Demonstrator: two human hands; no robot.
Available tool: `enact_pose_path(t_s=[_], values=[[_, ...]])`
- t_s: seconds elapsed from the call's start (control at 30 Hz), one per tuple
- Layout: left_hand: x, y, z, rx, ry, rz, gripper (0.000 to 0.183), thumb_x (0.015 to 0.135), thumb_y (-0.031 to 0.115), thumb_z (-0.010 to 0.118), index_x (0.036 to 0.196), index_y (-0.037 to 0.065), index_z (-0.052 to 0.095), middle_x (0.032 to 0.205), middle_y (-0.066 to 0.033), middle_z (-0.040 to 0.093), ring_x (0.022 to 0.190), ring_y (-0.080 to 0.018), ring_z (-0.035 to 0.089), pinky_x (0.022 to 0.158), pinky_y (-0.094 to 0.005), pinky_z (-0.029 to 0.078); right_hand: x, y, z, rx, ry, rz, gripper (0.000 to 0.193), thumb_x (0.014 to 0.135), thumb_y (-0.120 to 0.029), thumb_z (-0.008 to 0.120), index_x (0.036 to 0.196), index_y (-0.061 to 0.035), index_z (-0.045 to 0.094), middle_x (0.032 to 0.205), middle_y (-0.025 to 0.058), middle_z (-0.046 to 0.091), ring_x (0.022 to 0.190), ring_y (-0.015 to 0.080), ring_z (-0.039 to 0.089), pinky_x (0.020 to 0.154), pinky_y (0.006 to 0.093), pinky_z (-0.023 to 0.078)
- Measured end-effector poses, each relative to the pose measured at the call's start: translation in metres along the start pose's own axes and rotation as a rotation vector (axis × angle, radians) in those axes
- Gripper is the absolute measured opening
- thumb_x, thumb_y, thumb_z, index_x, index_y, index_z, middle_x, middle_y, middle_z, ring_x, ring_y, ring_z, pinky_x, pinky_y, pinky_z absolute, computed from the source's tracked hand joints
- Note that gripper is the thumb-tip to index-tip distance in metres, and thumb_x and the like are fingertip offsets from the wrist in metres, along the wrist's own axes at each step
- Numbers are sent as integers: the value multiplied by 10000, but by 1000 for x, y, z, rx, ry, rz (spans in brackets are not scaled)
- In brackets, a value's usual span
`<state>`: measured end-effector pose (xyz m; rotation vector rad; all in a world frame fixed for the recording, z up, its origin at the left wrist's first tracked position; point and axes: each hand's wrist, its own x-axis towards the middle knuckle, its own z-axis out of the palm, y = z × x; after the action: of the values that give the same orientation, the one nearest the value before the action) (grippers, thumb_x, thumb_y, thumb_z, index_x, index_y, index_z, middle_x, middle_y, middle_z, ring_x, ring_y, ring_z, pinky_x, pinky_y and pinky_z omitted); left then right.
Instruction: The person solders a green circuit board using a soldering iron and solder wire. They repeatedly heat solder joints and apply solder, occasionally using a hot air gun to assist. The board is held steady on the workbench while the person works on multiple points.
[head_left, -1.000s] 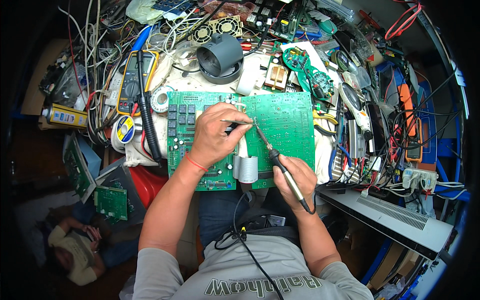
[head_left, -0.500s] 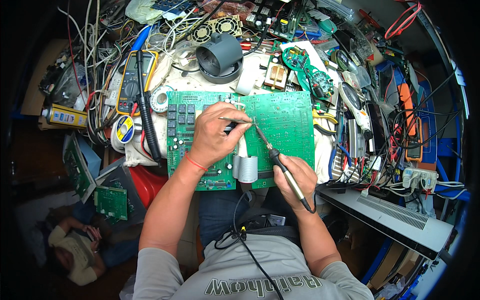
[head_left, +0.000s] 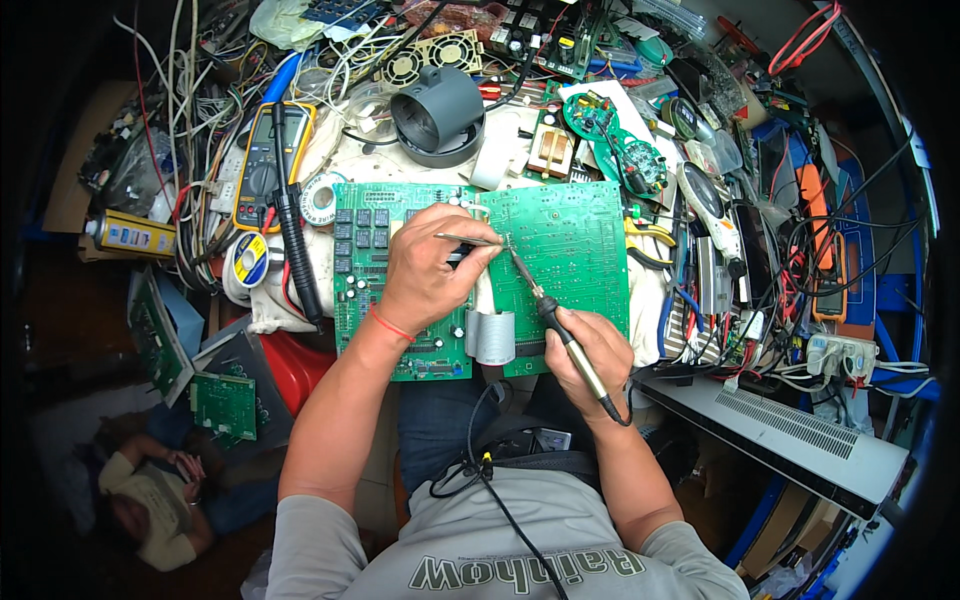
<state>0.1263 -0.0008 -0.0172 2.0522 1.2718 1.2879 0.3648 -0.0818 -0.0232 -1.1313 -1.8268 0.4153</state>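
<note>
**Two hands work with a soldering iron (head_left: 547, 309) and tweezers (head_left: 466, 239) over a green circuit board (head_left: 580, 250)**

Seen from above, a crowded work surface (head_left: 648, 308), partly covered in white cloth, has the board at the middle of its near edge, solder side up. Just left of it lies a second green board (head_left: 357, 328) bearing black relays; a grey ribbon cable (head_left: 495, 338) spans the gap between them.

The right hand (head_left: 592, 350) is wrapped around the soldering iron's handle, its tip pointing to the upper left part of the first board. The left hand (head_left: 430, 265) reaches over the relay board, thumb and fingers pinched together on the thin metal tweezers, whose points end just beside the iron's tip. Whether either tip touches the board is too small to tell.

Toward the surface's left edge are a yellow-rimmed multimeter (head_left: 268, 165) and, nearer, a small spool (head_left: 249, 259). A dark grey tube (head_left: 435, 115) stands beyond the boards, toward the far edge. Yellow-handled pliers (head_left: 653, 234) lie just right of the first board.
</note>
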Motion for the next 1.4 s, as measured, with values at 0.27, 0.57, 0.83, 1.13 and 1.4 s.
enact_pose_path(t_s=[0.27,0.57,0.83,1.13,1.4], values=[[1,1,-1,-24,-1,-20,133,812,35,820,936,62,779,922,-87,734,899,-264,702,818,-377,563,1,1,1,-1,1,-48,334,761,38,806,1087,13,740,973,194,759,838,330,752,755,380,608],[1,0,-3,0,-43,-9,165,795,39,830,946,68,772,922,-84,742,920,-276,705,839,-390,564,0,2,0,6,-6,-24,334,770,36,802,1098,18,740,985,198,761,848,336,755,769,385,610],[2,0,-2,0,-37,13,167,791,33,832,940,71,767,922,-79,749,921,-270,703,847,-390,563,0,1,-1,27,-7,-8,331,778,30,802,1103,22,738,983,200,759,849,338,754,776,387,610],[2,0,-3,-10,-42,15,172,788,22,834,938,75,767,915,-63,754,912,-256,702,838,-380,559,0,2,-1,29,1,-6,325,782,21,804,1100,30,740,977,205,760,849,333,757,774,381,612],[1,-1,-2,-21,-25,25,174,780,17,844,929,74,775,900,-60,754,901,-246,702,820,-371,558,1,3,-1,27,-7,-16,320,783,23,799,1097,35,737,966,205,761,835,333,756,769,386,612]])
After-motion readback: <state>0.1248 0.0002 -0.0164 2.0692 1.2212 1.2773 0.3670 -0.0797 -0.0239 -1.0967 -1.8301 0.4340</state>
